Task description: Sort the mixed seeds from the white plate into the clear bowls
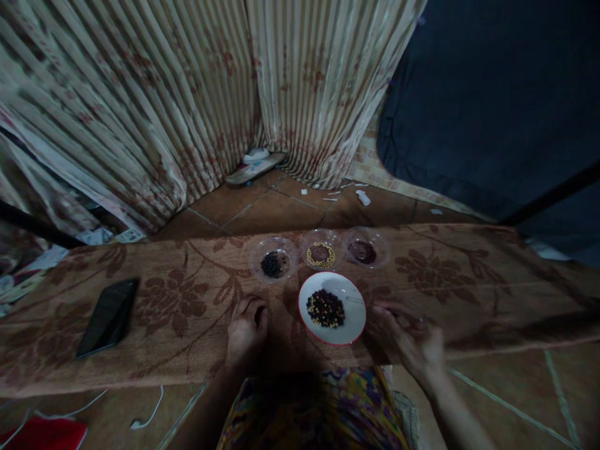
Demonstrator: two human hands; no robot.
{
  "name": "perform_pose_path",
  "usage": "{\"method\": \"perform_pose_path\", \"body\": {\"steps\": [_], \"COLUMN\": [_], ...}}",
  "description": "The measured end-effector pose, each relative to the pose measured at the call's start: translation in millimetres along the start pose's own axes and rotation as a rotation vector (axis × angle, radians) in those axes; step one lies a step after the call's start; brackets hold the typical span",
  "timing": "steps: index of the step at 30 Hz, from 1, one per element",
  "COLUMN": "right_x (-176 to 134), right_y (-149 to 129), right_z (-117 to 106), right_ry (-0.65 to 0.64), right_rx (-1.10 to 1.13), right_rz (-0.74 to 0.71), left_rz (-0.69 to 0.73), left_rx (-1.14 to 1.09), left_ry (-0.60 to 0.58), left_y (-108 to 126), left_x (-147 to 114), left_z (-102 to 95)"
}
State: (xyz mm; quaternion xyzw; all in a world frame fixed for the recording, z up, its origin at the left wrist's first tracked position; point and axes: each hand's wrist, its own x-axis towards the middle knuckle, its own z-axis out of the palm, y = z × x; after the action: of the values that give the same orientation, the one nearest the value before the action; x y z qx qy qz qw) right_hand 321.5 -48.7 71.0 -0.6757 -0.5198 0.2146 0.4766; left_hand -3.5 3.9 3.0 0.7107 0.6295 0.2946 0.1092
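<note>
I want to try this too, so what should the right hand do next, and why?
Maybe the right hand should pick something yellow from the mixed pile: the hand seems to hold a thin tool over the white bowl, and the middle clear bowl shows yellow pieces.

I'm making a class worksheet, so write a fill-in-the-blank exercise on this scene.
1. The rim of the white dish is coloured ____.
2. Beyond it stand ____ clear bowls.
3. The beans in the middle one are coloured ____.
4. Nearer the black device is the ____ hand.

Missing: red; three; yellow; left.
</note>
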Motion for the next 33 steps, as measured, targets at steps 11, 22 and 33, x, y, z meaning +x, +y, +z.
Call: {"method": "perform_pose_path", "body": {"steps": [11,22,33], "right_x": [67.6,-0.7,-11.4], "right_y": [-31.6,14.6,-3.4], "right_z": [39.4,8.3,-2.1], "right_ry": [0.220,-0.076,-0.218], "right_rx": [0.233,0.110,-0.086], "right_rz": [-0.099,0.105,0.028], "left_rz": [0.013,0.016,-0.010], "left_rx": [-0.018,0.008,-0.005], "left_ry": [0.021,0.019,0.008], "left_y": [4.1,2.5,2.7], "left_x": [0.9,0.7,-0.9], "left_z": [-2.9,-1.6,-1.1]}}
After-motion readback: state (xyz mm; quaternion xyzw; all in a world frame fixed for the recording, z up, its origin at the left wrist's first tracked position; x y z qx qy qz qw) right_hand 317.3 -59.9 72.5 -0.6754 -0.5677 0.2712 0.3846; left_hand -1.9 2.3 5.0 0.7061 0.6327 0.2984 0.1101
